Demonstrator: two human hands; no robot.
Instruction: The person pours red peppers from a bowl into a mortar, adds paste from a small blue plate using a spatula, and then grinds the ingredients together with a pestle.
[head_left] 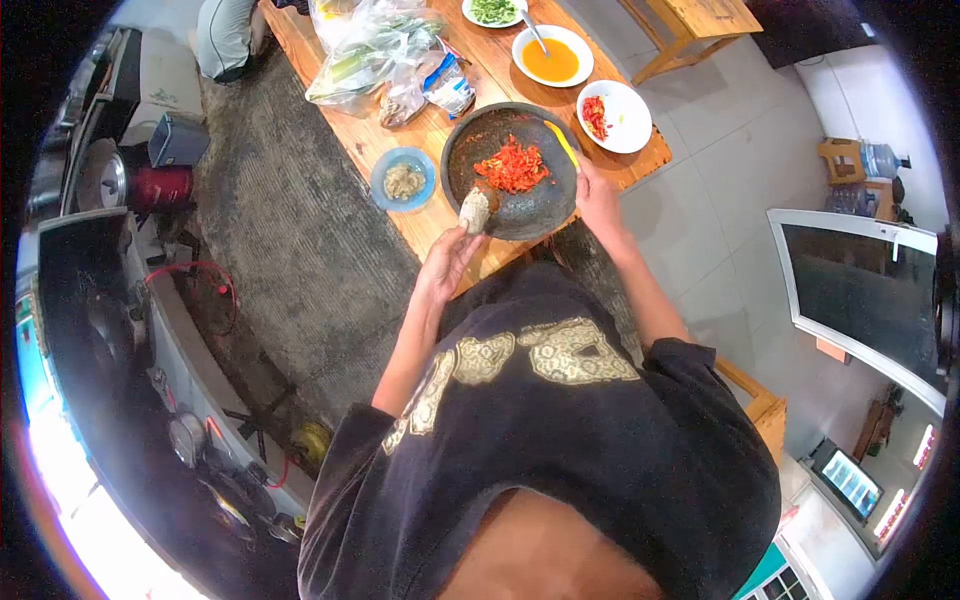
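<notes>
A wide dark stone mortar (pixel 525 215) sits near the edge of the wooden table, with chopped or crushed red chili (pixel 513 166) in its middle. My left hand (pixel 450 262) is closed on a pale stone pestle (pixel 475 210), whose reddish-brown tip is over the mortar's lower left inside. At the mortar's right rim, my right hand (pixel 597 200) has its fingers round the lower end of a yellow-handled utensil (pixel 562 142); the far end of this utensil is hard to make out. Beside the mortar on the left is a blue plate (pixel 428 190) with a pale chopped food (pixel 403 182).
Behind the mortar lie plastic bags of vegetables (pixel 370 60) and a blue-white packet (pixel 447 85). To the right stand a bowl of orange liquid (pixel 550 62) with a spoon, and a white bowl (pixel 628 118) with red chili. A plate of chopped greens (pixel 493 11) is farther back.
</notes>
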